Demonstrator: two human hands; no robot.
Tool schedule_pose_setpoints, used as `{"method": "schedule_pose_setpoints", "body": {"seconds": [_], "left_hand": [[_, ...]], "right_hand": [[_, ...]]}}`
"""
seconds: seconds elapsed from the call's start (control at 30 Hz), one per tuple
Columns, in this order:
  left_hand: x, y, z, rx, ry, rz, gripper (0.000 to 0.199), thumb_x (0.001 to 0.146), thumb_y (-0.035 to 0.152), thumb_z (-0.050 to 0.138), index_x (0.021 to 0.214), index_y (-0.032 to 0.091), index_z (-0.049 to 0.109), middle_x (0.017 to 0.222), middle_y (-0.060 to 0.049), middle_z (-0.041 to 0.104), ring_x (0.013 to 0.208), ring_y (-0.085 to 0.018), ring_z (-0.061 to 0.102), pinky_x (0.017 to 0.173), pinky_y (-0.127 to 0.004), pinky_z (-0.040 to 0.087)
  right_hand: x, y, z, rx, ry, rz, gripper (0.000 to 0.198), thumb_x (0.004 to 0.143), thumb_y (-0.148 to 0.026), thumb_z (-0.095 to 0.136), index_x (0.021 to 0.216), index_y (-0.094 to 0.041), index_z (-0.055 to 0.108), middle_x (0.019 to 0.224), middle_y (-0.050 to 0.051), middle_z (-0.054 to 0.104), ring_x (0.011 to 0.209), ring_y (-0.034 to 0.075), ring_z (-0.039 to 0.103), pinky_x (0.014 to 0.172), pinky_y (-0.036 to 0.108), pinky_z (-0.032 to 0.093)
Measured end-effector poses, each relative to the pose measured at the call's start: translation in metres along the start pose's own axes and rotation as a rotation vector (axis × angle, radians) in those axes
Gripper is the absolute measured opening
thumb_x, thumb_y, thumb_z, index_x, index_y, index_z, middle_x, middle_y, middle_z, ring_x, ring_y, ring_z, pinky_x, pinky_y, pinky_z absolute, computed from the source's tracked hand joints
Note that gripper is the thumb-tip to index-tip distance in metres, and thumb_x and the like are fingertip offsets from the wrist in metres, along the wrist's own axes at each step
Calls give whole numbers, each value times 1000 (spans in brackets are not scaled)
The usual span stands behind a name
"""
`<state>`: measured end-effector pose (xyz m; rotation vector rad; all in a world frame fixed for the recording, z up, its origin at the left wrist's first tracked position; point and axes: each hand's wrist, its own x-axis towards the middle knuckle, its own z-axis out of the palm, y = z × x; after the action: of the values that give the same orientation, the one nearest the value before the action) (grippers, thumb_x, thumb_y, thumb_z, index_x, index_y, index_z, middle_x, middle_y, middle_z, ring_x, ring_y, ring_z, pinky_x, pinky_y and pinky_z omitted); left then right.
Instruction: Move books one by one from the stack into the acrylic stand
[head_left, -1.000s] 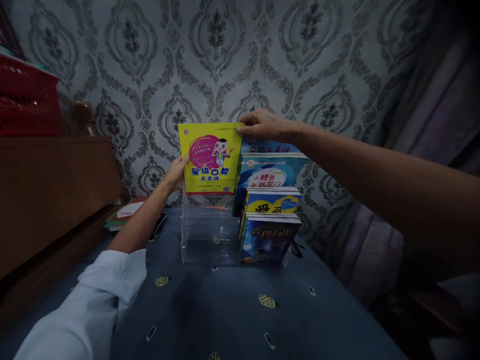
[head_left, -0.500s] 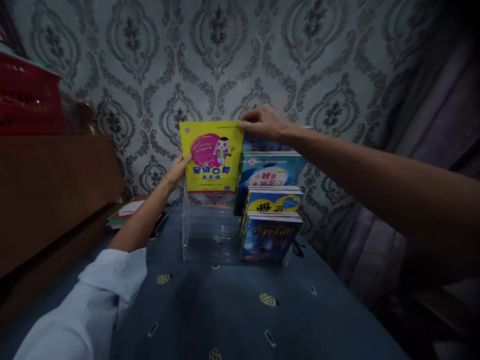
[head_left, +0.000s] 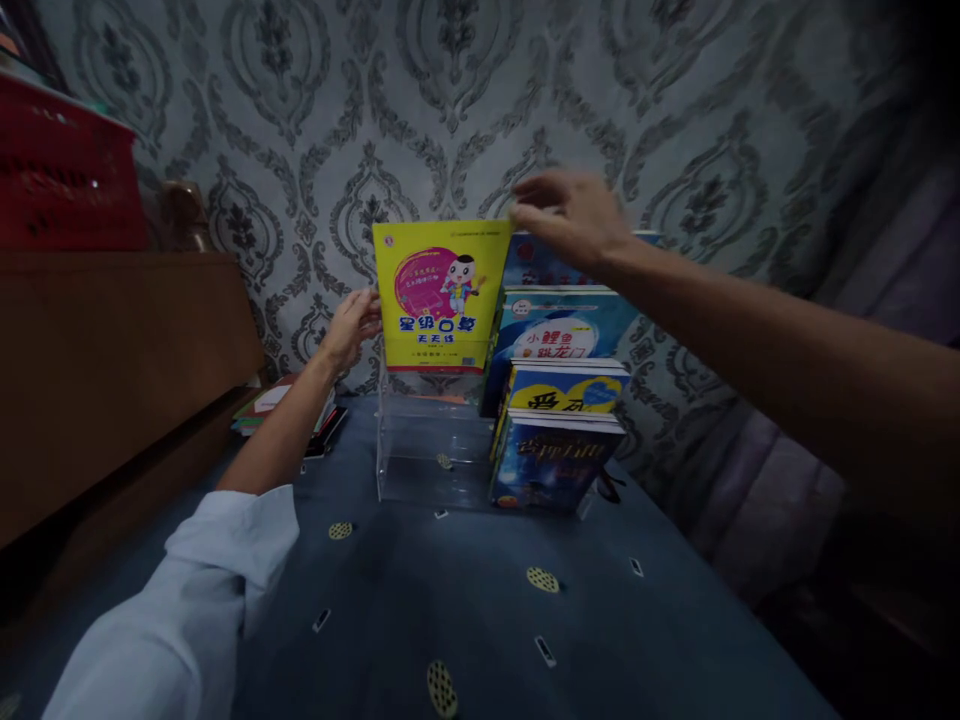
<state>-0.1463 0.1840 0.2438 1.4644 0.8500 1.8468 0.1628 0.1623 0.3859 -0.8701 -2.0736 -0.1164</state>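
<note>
A yellow workbook (head_left: pixel 441 290) with a cartoon child on its cover stands upright in the back left of a clear acrylic book rack (head_left: pixel 420 480). My left hand (head_left: pixel 351 328) is at the workbook's left edge, fingers loosely bent and apart, the thumb off the cover. Just above the workbook's top right corner is my right hand (head_left: pixel 574 215), slightly blurred, with thumb and forefinger apart. To the right, books rise in tiers: a dark blue book (head_left: pixel 559 465) in front, a yellow-and-blue book (head_left: pixel 566 388), a teal book (head_left: pixel 574 320), and another blue book (head_left: pixel 536 262) behind, partly hidden by my right hand.
The rack stands on a dark blue patterned cloth (head_left: pixel 480 610) before a wallpapered wall (head_left: pixel 450 100). Several stacked books (head_left: pixel 274 400) lie left of it. A red plastic basket (head_left: pixel 67 170) sits on a wooden headboard (head_left: pixel 127 370); a curtain hangs at right.
My right hand has come off the workbook's top corner and risen slightly. My left thumb has left the cover. The workbook stays in the rack; the view has shifted a little.
</note>
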Motion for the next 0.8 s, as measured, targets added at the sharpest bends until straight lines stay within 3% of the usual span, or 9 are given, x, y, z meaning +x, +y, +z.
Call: {"method": "schedule_pose_setpoints", "body": {"seconds": [0.07, 0.1, 0.17, 0.27, 0.33, 0.43, 0.57, 0.8], "left_hand": [[-10, -9, -25, 212, 65, 8, 52, 88, 66, 56, 106, 18, 61, 99, -9, 73, 97, -20, 70, 80, -27, 54], [-17, -15, -40, 391, 91, -5, 53, 93, 65, 47, 109, 17, 60, 103, -10, 73, 99, -21, 69, 81, -28, 54], [-38, -28, -70, 976, 79, -70, 53, 101, 56, 27, 112, 15, 59, 109, -10, 72, 106, -20, 67, 86, -30, 53], [-78, -50, -108, 1256, 70, -189, 40, 96, 47, 47, 102, 10, 64, 110, -16, 71, 113, -31, 63, 99, -44, 48], [-103, -63, -125, 1394, 54, -240, 38, 91, 41, 57, 107, 7, 63, 123, -24, 66, 124, -38, 56, 107, -52, 40], [-130, -79, -141, 1556, 26, -295, 49, 88, 40, 64, 124, 7, 58, 144, -28, 52, 139, -42, 42, 114, -59, 29], [-143, -91, -154, 1690, -20, -328, 55, 90, 38, 62, 139, 15, 50, 153, -22, 46, 145, -38, 36, 116, -60, 25], [-142, -87, -166, 1814, -109, -293, 43, 96, 37, 54, 136, 21, 54, 145, -19, 55, 134, -36, 50, 113, -63, 28]], "right_hand": [[-23, -5, -1, -56, 188, -71, 33, 96, -18, 57, 125, -6, 65, 127, 19, 69, 119, 29, 63, 101, 40, 47], [-39, -6, 0, -80, 211, -142, 32, 97, -20, 56, 124, -7, 66, 125, 16, 70, 118, 28, 63, 100, 40, 48], [-78, -8, 7, -116, 217, -301, 34, 101, -27, 48, 123, -7, 65, 123, 11, 70, 118, 23, 63, 101, 39, 46], [-148, -8, 34, -17, 128, -577, 25, 101, -19, 49, 118, -11, 65, 116, 11, 72, 114, 19, 64, 101, 38, 49], [-193, -9, 61, 84, 15, -722, 23, 97, -12, 52, 117, -14, 64, 106, 10, 74, 109, 19, 67, 96, 36, 55], [-251, -15, 104, 215, -136, -641, 28, 97, -10, 49, 119, -18, 63, 99, 8, 76, 101, 20, 71, 88, 35, 60], [-310, -24, 150, 324, -299, -436, 27, 98, -14, 49, 120, -21, 64, 106, 9, 76, 101, 19, 72, 89, 30, 61], [-381, -26, 193, 441, -242, -326, 38, 98, -21, 56, 136, -25, 55, 116, 9, 74, 116, 21, 68, 102, 36, 58]]}}
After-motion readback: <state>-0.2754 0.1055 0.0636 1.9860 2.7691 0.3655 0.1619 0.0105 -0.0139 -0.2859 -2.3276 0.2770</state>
